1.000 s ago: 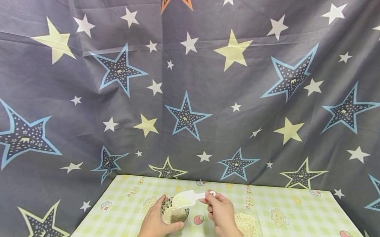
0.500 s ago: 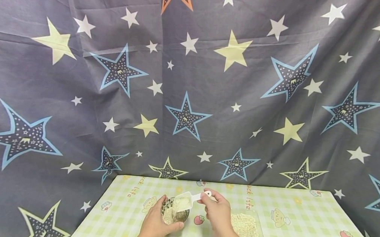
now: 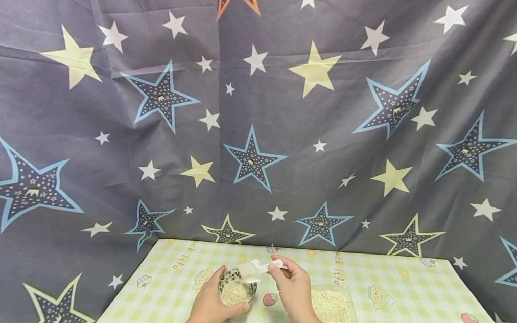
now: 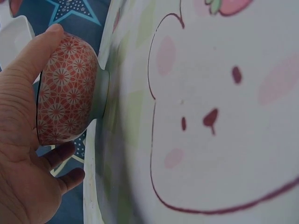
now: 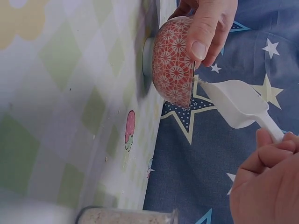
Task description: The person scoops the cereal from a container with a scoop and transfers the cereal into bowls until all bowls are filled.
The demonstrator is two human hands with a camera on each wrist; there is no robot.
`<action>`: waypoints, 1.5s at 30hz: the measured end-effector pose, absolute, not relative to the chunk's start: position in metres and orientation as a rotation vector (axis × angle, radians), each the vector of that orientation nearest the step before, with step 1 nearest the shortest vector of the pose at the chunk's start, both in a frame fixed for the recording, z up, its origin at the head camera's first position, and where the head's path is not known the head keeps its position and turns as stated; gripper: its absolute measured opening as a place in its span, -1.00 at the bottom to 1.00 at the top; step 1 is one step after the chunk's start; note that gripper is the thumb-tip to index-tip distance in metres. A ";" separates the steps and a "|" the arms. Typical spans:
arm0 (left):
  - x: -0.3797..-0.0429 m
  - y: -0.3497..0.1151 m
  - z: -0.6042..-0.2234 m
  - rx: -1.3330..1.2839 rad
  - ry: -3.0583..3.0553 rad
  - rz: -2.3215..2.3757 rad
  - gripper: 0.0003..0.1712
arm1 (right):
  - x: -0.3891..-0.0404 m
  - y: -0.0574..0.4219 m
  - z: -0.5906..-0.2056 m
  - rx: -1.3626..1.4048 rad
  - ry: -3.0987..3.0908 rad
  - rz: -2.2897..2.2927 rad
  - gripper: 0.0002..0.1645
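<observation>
My left hand point(image 3: 211, 305) grips a small footed bowl point(image 4: 67, 93), thumb on one side of the rim and fingers on the other. The bowl is red with white flowers outside and dark-patterned inside, and stands on the table. Pale oat flakes point(image 3: 234, 295) lie in it. My right hand point(image 3: 293, 292) pinches the handle of a white plastic scoop point(image 5: 238, 100). In the right wrist view the scoop tilts down with its lip right at the bowl's rim. The scoop's inside is mostly turned away in the head view.
A clear rectangular container point(image 3: 354, 321) of oat flakes stands to the right, partly behind my right hand. A green checked cloth point(image 3: 412, 308) with cartoon prints covers the table. Behind the table hangs a dark curtain with stars point(image 3: 263, 105).
My right hand has moved slightly left and tipped the scoop over the bowl. Flakes visible in the scoop earlier no longer show there. My left hand has kept its hold on the bowl.
</observation>
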State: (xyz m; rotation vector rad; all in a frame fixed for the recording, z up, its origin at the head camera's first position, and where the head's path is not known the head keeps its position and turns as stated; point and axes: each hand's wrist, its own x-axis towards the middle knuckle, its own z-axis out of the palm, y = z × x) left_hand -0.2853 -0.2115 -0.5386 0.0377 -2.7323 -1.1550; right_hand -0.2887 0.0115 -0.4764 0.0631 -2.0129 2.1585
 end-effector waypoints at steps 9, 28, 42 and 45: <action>-0.286 -0.212 -0.540 0.030 -2.732 -1.158 0.51 | -0.289 0.012 -0.477 0.092 -2.003 2.154 -0.61; -0.285 -0.211 -0.537 0.028 -2.733 -1.162 0.49 | -0.287 0.014 -0.477 0.086 -2.032 2.148 -0.59; -0.285 -0.209 -0.535 0.006 -2.744 -1.133 0.49 | -0.289 0.055 -0.471 -0.142 -1.890 2.424 -0.55; -0.285 -0.210 -0.534 0.010 -2.746 -1.119 0.51 | -0.286 0.084 -0.463 -0.169 -1.888 2.381 -0.64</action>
